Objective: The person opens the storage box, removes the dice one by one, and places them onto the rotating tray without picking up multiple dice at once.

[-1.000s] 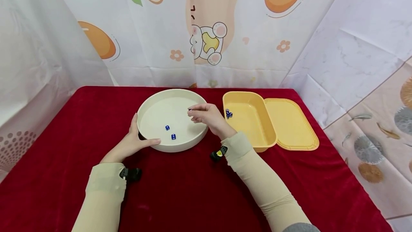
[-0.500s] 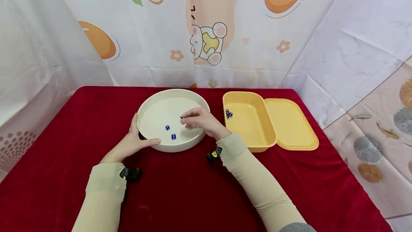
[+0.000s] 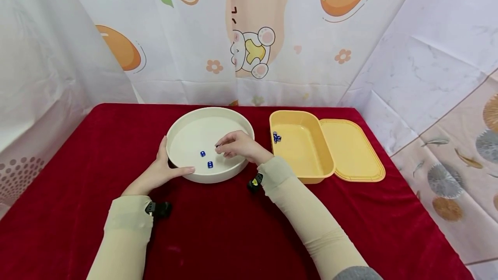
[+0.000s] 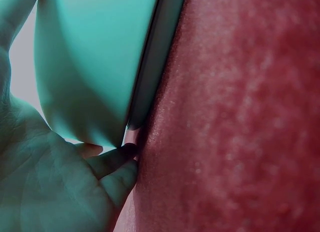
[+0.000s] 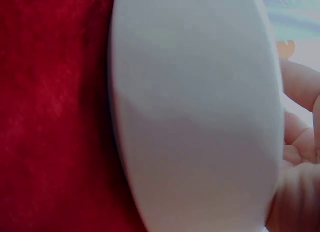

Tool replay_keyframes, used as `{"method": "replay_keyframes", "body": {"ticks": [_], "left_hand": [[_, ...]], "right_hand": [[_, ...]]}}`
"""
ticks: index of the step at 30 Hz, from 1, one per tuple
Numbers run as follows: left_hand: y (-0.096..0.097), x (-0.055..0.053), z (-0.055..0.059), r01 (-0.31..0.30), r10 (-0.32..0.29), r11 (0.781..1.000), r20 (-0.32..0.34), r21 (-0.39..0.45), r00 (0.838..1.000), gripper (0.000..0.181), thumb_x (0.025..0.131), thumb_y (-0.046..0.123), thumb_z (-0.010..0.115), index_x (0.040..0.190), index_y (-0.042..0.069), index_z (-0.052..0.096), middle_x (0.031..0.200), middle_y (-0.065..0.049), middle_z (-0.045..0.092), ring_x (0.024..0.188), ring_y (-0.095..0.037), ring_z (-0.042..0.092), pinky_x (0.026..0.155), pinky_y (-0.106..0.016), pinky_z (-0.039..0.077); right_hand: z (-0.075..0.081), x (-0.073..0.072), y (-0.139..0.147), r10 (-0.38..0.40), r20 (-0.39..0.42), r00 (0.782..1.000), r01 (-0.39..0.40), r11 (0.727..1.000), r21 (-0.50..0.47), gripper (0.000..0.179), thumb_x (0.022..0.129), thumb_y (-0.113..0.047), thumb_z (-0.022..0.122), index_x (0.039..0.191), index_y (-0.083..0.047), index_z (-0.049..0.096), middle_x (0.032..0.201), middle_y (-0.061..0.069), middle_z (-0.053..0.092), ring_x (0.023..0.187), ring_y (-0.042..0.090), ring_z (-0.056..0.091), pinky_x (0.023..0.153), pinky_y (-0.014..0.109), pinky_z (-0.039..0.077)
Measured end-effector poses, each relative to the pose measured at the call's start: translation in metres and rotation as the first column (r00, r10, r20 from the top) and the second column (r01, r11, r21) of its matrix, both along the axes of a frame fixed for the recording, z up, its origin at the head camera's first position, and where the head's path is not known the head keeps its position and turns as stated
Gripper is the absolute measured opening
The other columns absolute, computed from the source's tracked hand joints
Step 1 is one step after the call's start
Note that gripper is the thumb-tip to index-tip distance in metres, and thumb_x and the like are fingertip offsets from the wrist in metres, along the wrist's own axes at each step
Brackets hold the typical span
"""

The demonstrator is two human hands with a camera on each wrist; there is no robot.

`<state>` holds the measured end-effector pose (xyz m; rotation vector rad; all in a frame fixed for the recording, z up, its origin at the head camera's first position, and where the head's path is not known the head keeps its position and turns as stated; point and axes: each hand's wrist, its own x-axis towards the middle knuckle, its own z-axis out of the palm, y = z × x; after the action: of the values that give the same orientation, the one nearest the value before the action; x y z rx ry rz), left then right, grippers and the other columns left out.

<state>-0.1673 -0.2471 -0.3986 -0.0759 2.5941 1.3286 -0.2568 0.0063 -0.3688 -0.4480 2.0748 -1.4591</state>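
Note:
A round cream-white tray (image 3: 196,129) stands on the table, with two blue dice (image 3: 210,164) lying on its floor near the front. My left hand (image 3: 156,174) grips the tray's left side, thumb along the front rim; the left wrist view has its fingers (image 4: 120,162) curled beneath the pale wall. Over the right half of the tray, my right hand (image 3: 240,146) pinches a small dark blue die (image 3: 218,145) between thumb and fingertips, mostly covered by them. In the right wrist view the tray wall (image 5: 195,112) hides much of that hand (image 5: 300,142).
A yellow rectangular box (image 3: 307,146) stands right of the tray, holding several blue dice (image 3: 276,137) bunched at its left wall. Its flat yellow lid (image 3: 353,150) lies beside it on the red tablecloth (image 3: 210,228). A printed curtain (image 3: 186,46) hangs behind.
My right hand has moved left and slightly down over the tray, carrying the die toward the two lying there. The left hand has kept its hold.

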Motion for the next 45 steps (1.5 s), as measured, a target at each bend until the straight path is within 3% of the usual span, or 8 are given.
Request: {"method": "replay_keyframes", "body": {"ticks": [13, 28, 45], "left_hand": [[0.0, -0.001, 0.001, 0.009, -0.009, 1.0, 0.005, 0.014, 1.0, 0.135, 0.082, 0.047, 0.078, 0.15, 0.014, -0.034, 0.163, -0.021, -0.02, 0.151, -0.044, -0.006, 0.115, -0.071, 0.012], [-0.001, -0.001, 0.0, 0.01, -0.01, 1.0, -0.007, 0.008, 1.0, 0.136, 0.081, 0.047, 0.078, 0.151, 0.013, -0.033, 0.163, -0.02, -0.021, 0.151, -0.043, -0.008, 0.115, -0.071, 0.012], [-0.001, -0.001, 0.001, 0.01, -0.01, 1.0, -0.008, 0.016, 1.0, 0.135, 0.082, 0.046, 0.078, 0.15, 0.014, -0.034, 0.163, -0.021, -0.02, 0.151, -0.044, -0.006, 0.115, -0.071, 0.012]], "right_hand": [[-0.012, -0.007, -0.014, -0.027, -0.068, 0.997, 0.031, 0.997, 0.065, 0.023, 0.09, -0.013, 0.072, 0.107, 0.002, 0.073, 0.097, 0.014, 0.076, 0.067, 0.009, 0.066, 0.067, 0.024, 0.059], [-0.013, -0.004, -0.02, 0.009, -0.16, 0.987, 0.022, 0.982, 0.188, 0.015, 0.089, -0.017, 0.075, 0.098, -0.005, 0.077, 0.071, -0.001, 0.067, 0.06, 0.009, 0.057, 0.055, 0.018, 0.047], [-0.013, 0.0, -0.022, 0.063, -0.208, 0.976, -0.004, 0.963, 0.271, 0.016, 0.088, -0.016, 0.076, 0.1, -0.006, 0.076, 0.073, 0.001, 0.067, 0.059, 0.01, 0.056, 0.054, 0.018, 0.045]]}}
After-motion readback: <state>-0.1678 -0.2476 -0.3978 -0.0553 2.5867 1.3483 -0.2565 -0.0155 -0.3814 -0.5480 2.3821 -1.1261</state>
